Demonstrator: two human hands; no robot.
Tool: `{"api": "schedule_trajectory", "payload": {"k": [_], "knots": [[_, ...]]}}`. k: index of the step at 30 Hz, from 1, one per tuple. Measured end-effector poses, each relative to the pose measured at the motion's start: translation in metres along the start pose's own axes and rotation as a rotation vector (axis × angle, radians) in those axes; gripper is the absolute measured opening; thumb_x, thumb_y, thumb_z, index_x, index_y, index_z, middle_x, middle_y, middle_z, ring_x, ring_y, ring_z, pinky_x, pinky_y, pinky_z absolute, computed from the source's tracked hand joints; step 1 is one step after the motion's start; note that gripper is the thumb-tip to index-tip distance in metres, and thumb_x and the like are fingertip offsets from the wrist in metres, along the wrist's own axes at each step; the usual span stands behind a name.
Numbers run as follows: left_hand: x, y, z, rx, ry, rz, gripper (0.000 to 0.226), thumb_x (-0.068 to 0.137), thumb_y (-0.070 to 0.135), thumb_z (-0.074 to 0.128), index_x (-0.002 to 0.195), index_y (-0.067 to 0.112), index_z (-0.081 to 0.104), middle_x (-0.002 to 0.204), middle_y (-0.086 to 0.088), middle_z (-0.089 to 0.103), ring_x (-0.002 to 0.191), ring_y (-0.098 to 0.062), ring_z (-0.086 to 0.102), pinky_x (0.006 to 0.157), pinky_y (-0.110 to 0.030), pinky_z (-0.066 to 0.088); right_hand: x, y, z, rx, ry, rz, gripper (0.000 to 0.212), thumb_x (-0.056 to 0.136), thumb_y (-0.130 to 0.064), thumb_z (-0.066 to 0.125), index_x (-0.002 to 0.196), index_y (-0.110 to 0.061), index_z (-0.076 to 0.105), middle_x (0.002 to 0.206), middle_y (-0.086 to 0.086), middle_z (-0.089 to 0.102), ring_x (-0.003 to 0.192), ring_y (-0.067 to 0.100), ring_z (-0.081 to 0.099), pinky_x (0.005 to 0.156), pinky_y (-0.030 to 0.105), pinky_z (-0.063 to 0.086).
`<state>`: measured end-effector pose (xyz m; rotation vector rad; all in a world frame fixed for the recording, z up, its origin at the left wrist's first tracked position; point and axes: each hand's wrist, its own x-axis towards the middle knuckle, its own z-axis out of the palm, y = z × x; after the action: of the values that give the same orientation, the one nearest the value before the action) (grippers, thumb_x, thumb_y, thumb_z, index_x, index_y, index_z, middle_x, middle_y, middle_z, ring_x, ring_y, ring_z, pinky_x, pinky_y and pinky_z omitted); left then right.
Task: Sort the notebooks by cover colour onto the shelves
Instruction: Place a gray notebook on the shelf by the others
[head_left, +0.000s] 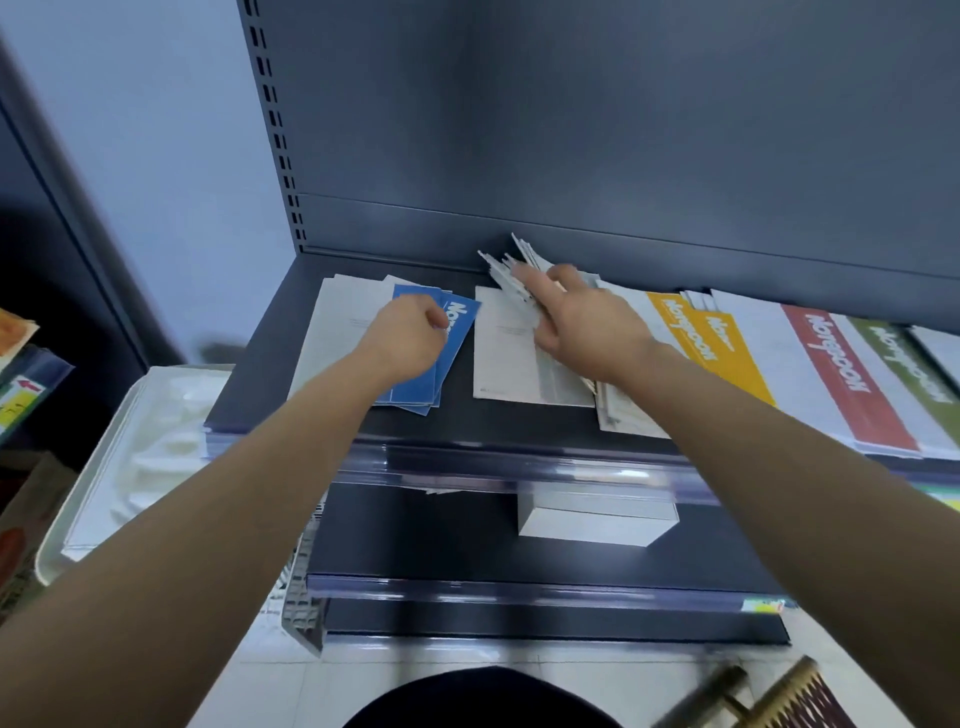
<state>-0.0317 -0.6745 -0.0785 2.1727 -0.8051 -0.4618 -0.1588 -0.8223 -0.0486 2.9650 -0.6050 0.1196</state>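
On dark shelf (270, 384), grey backboard (623, 130), left hand (408, 338) gripping blue notebooks (460, 338), right hand (587, 327) splayed.

The shelf (291, 384) in front of you is dark slate blue, and so is its back panel (623, 130). Your blue notebooks (418, 389) show white lettering on a bright blue band. Just right of them lies a pale grey-white cover (506, 358). Further right you have yellow notebooks (727, 358), a red notebook (844, 369) and an olive-green notebook (914, 374), each a coloured band with white lettering beside white. The box (592, 525) on the shelf below is white, and the tray (93, 483) is off-white.
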Motion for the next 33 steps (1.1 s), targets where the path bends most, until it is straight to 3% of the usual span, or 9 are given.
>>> {"api": "schedule_trajectory", "payload": {"k": [4, 8, 11, 15, 19, 23, 26, 29, 33], "knots": [[-0.001, 0.005, 0.008, -0.013, -0.069, -0.002, 0.024, 0.096, 0.007, 0.046, 0.114, 0.01, 0.061, 0.1, -0.004, 0.06, 0.098, -0.019, 0.057, 0.08, -0.025, 0.041, -0.004, 0.009, -0.003, 0.061, 0.003, 0.008, 0.056, 0.097, -0.018, 0.04, 0.147, -0.036, 0.02, 0.145, 0.009, 0.031, 0.1, 0.036, 0.057, 0.075, 0.034, 0.049], [-0.002, 0.012, 0.01, -0.074, -0.085, 0.0, 0.025, 0.096, 0.006, 0.045, 0.115, 0.009, 0.061, 0.096, -0.006, 0.06, 0.086, -0.016, 0.056, 0.078, -0.025, 0.045, -0.005, 0.008, 0.003, 0.052, 0.005, 0.002, 0.051, 0.097, -0.022, 0.041, 0.144, -0.036, 0.027, 0.146, 0.006, 0.031, 0.105, 0.033, 0.056, 0.078, 0.035, 0.048], [-0.001, 0.015, 0.01, -0.088, -0.05, 0.011, 0.023, 0.095, 0.006, 0.044, 0.109, 0.012, 0.061, 0.098, -0.004, 0.059, 0.09, -0.017, 0.056, 0.078, -0.026, 0.044, -0.007, 0.0, 0.006, 0.028, -0.017, -0.03, 0.049, 0.095, -0.024, 0.043, 0.142, -0.035, 0.031, 0.14, 0.007, 0.036, 0.106, 0.033, 0.055, 0.079, 0.036, 0.048], [0.001, 0.026, 0.013, -0.102, 0.0, 0.05, 0.019, 0.094, 0.006, 0.046, 0.104, 0.014, 0.06, 0.094, 0.0, 0.058, 0.083, -0.015, 0.053, 0.069, -0.025, 0.041, -0.011, 0.0, 0.018, -0.004, -0.149, -0.108, 0.057, 0.095, -0.041, 0.049, 0.146, -0.038, 0.024, 0.136, 0.006, 0.041, 0.112, 0.031, 0.053, 0.084, 0.037, 0.046], [0.004, 0.042, 0.021, -0.109, -0.019, 0.102, 0.022, 0.094, 0.008, 0.049, 0.111, 0.011, 0.062, 0.102, -0.001, 0.059, 0.086, -0.015, 0.054, 0.072, -0.024, 0.043, -0.022, 0.038, -0.001, 0.263, -0.258, 0.073, 0.077, 0.079, -0.061, 0.063, 0.145, -0.038, 0.031, 0.14, 0.001, 0.045, 0.121, 0.023, 0.049, 0.099, 0.035, 0.041], [0.007, 0.07, 0.044, -0.037, -0.042, 0.199, 0.024, 0.094, 0.01, 0.048, 0.114, 0.011, 0.061, 0.115, -0.004, 0.059, 0.095, -0.02, 0.057, 0.075, -0.026, 0.047, -0.041, 0.082, -0.012, 0.703, -0.078, 0.253, 0.065, 0.077, -0.057, 0.066, 0.134, -0.03, 0.05, 0.119, -0.005, 0.055, 0.111, 0.013, 0.054, 0.098, 0.027, 0.041], [0.008, 0.089, 0.068, 0.084, -0.111, 0.312, 0.026, 0.095, 0.009, 0.047, 0.118, 0.011, 0.059, 0.122, -0.005, 0.056, 0.107, -0.022, 0.055, 0.084, -0.025, 0.042, -0.056, 0.113, -0.006, 0.536, -0.142, 0.31, 0.066, 0.081, -0.045, 0.07, 0.139, -0.029, 0.044, 0.135, -0.001, 0.049, 0.123, 0.018, 0.048, 0.096, 0.025, 0.037], [0.011, 0.101, 0.09, 0.231, -0.209, 0.405, 0.028, 0.094, 0.01, 0.048, 0.121, 0.011, 0.058, 0.129, -0.005, 0.054, 0.116, -0.021, 0.05, 0.091, -0.025, 0.037, -0.074, 0.133, 0.002, 0.291, -0.348, 0.282, 0.091, 0.077, -0.05, 0.073, 0.15, -0.034, 0.021, 0.156, 0.0, 0.021, 0.142, 0.023, 0.021, 0.11, 0.038, 0.025], [0.018, 0.102, 0.11, 0.516, -0.392, 0.399, 0.05, 0.088, 0.025, 0.061, 0.135, 0.02, 0.045, 0.138, -0.003, 0.042, 0.12, -0.025, 0.046, 0.1, -0.039, 0.039, -0.09, 0.138, 0.025, 0.092, -0.423, 0.221, 0.11, 0.068, -0.058, 0.075, 0.151, -0.04, 0.004, 0.159, -0.002, 0.004, 0.146, 0.026, 0.002, 0.115, 0.048, 0.014]]}}
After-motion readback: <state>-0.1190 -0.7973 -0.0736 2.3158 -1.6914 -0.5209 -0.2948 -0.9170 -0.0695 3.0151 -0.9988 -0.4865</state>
